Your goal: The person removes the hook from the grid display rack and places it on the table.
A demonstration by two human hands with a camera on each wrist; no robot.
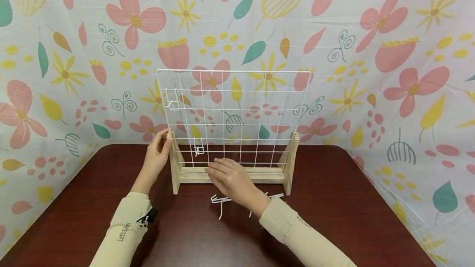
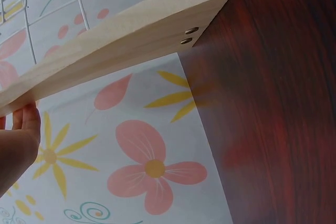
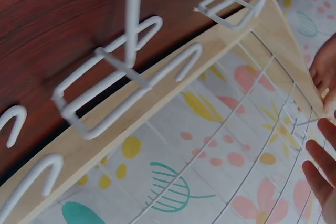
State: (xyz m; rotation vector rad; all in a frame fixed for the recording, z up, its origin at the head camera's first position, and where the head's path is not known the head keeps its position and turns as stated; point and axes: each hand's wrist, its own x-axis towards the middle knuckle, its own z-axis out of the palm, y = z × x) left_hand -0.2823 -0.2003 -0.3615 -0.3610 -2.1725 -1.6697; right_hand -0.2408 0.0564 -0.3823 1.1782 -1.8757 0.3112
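A white wire grid panel (image 1: 223, 125) stands upright in a pale wooden stand. My left hand (image 1: 158, 151) pinches the top of the stand's left side piece (image 1: 174, 172), thumb in front; in the left wrist view its fingers (image 2: 30, 119) reach the wood's edge. Before the lower middle of the grid is my right hand (image 1: 231, 178), its fingers extended and holding nothing; whether they touch the wires I cannot tell. One white wire hook (image 1: 172, 104) hangs at the grid's upper left, another hook (image 1: 199, 150) lower down. Loose white hooks (image 1: 221, 199) lie below my right hand, partly hidden by it.
The stand rests on a dark reddish-brown table (image 1: 193, 234). Its right side piece (image 1: 291, 164) and lower crossbar (image 1: 230, 179) hold the panel. A flower-patterned cloth (image 1: 237, 24) hangs behind and along both sides of the table.
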